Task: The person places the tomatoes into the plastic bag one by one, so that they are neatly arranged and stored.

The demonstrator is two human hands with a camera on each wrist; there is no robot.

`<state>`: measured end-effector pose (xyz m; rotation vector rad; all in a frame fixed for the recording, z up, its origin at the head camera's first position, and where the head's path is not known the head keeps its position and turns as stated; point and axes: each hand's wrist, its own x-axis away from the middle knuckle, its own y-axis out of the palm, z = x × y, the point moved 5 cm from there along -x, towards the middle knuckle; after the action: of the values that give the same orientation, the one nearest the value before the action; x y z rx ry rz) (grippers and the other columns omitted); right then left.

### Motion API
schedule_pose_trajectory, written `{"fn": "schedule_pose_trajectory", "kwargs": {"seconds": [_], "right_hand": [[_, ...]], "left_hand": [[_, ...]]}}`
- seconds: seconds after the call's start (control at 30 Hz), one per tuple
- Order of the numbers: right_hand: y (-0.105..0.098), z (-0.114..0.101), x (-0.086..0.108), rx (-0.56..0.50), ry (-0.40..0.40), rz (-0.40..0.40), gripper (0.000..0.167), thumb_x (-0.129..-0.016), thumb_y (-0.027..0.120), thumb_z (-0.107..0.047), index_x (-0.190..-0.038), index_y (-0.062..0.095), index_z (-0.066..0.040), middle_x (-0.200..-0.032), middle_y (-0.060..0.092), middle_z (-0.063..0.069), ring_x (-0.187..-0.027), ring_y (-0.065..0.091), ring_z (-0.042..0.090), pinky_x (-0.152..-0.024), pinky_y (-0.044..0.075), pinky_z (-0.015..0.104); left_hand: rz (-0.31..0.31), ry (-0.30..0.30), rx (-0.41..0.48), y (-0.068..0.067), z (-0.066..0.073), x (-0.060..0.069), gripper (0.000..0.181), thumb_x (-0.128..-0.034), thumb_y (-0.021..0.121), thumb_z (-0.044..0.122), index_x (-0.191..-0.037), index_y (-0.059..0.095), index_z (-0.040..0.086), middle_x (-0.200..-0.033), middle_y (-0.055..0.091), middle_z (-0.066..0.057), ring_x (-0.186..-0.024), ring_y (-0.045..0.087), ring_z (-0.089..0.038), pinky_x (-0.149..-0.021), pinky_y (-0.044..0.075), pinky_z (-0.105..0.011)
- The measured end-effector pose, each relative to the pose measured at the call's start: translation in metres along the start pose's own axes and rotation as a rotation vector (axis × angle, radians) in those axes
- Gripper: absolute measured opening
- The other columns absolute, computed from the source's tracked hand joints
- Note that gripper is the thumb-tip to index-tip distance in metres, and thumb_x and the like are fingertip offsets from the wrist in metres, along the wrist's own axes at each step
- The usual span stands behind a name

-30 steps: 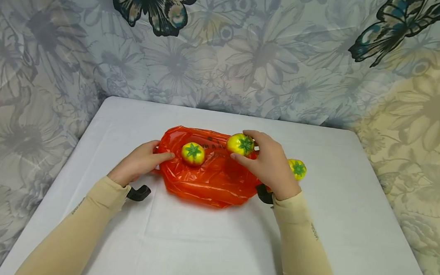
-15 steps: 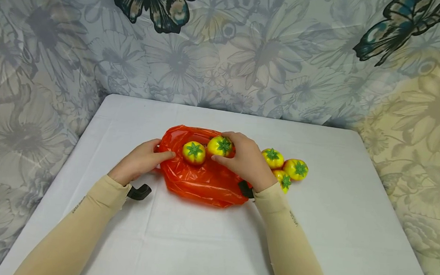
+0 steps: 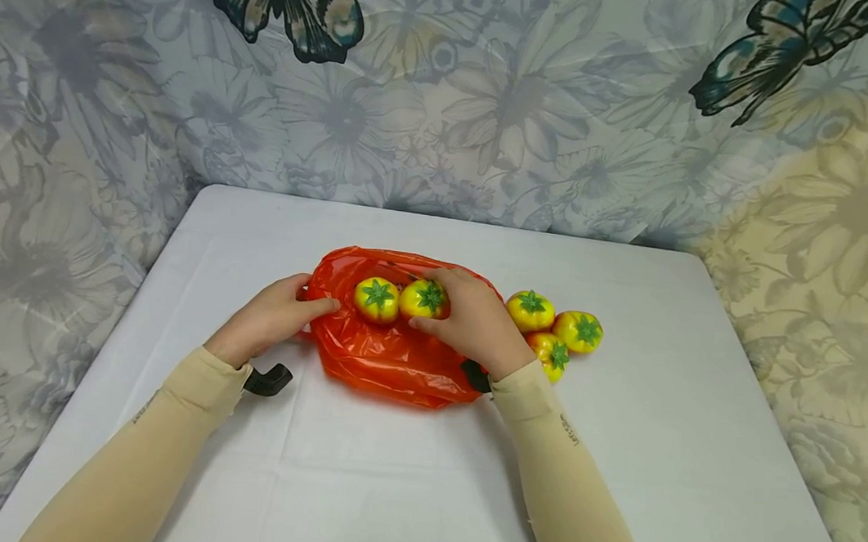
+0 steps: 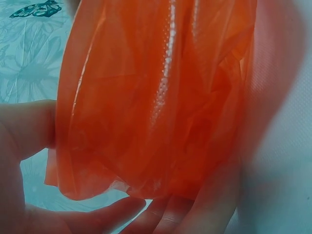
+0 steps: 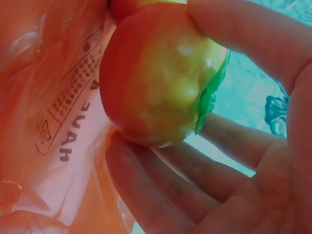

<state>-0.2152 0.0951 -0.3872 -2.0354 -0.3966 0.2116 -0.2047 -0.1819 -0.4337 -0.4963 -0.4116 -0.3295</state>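
Note:
A red plastic bag [image 3: 392, 367] lies on the table, its mouth spread. My left hand [image 3: 265, 315] holds the bag's left edge between thumb and fingers; the left wrist view shows the thumb on one side of the film [image 4: 146, 107] and the fingers under it. Inside the bag's mouth sits a yellow-red fruit with a green star-shaped top [image 3: 377, 300]. Just right of it, my right hand [image 3: 479, 318] grips a second such fruit [image 3: 423, 299]. In the right wrist view the thumb and fingers curl round this fruit [image 5: 156, 78], beside the bag's printed film [image 5: 63, 122].
Three more fruits of the same kind, one [image 3: 531, 311] at the back, another [image 3: 578, 332] on the right and a third [image 3: 550, 355] in front, stand together right of the bag. Behind the white table [image 3: 393, 482] hangs a flower-and-butterfly backdrop [image 3: 500, 127].
My right hand has moved left with its fruit, from the bag's right side to beside the first fruit. The three fruits on the right have come into fuller view. My left hand keeps its hold.

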Motion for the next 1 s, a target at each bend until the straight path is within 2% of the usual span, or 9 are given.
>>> {"fn": "schedule_pose_trajectory", "kwargs": {"seconds": [0.2,0.43,0.7,0.87,1.0], "right_hand": [[0.009,0.007,-0.002,0.02,0.029,0.002,0.07,-0.091,0.087,-0.043,-0.15,0.061,-0.015,-0.147,0.066,0.004,-0.134,0.064,0.026,-0.117,0.052,0.049],[0.016,0.009,-0.005,0.037,0.041,-0.005,0.074,-0.09,0.089,-0.039,-0.153,0.058,-0.014,-0.139,0.064,0.003,-0.122,0.066,0.023,-0.112,0.056,0.046],[0.019,0.012,-0.008,0.05,0.075,-0.022,0.077,-0.092,0.087,-0.043,-0.157,0.055,-0.018,-0.144,0.064,0.003,-0.123,0.066,0.024,-0.114,0.055,0.049],[0.005,0.009,0.001,0.004,0.057,-0.01,0.076,-0.093,0.085,-0.046,-0.156,0.055,-0.016,-0.152,0.063,0.003,-0.139,0.06,0.026,-0.121,0.049,0.05],[-0.02,0.009,0.018,-0.038,0.05,0.039,0.073,-0.094,0.084,-0.045,-0.155,0.057,-0.015,-0.155,0.062,0.006,-0.146,0.057,0.03,-0.121,0.048,0.053]], "left_hand": [[-0.001,-0.014,-0.006,0.003,-0.004,0.0,0.07,-0.1059,0.064,0.043,-0.159,0.042,0.003,-0.143,0.061,-0.018,-0.112,0.067,-0.028,-0.09,0.064,-0.036],[0.005,0.006,-0.012,0.003,-0.001,0.001,0.072,-0.1062,0.064,0.044,-0.161,0.04,0.003,-0.146,0.061,-0.02,-0.112,0.068,-0.028,-0.09,0.065,-0.037],[0.007,0.009,-0.005,0.001,0.002,-0.002,0.072,-0.1062,0.064,0.043,-0.161,0.04,0.002,-0.147,0.06,-0.02,-0.114,0.068,-0.028,-0.091,0.065,-0.038],[0.007,-0.001,-0.007,0.002,0.004,-0.002,0.071,-0.1062,0.064,0.043,-0.16,0.041,0.003,-0.145,0.061,-0.02,-0.114,0.068,-0.028,-0.09,0.065,-0.037],[0.008,-0.01,-0.016,0.001,0.002,-0.001,0.071,-0.1061,0.064,0.044,-0.16,0.041,0.003,-0.144,0.061,-0.019,-0.114,0.067,-0.028,-0.09,0.064,-0.036]]}}
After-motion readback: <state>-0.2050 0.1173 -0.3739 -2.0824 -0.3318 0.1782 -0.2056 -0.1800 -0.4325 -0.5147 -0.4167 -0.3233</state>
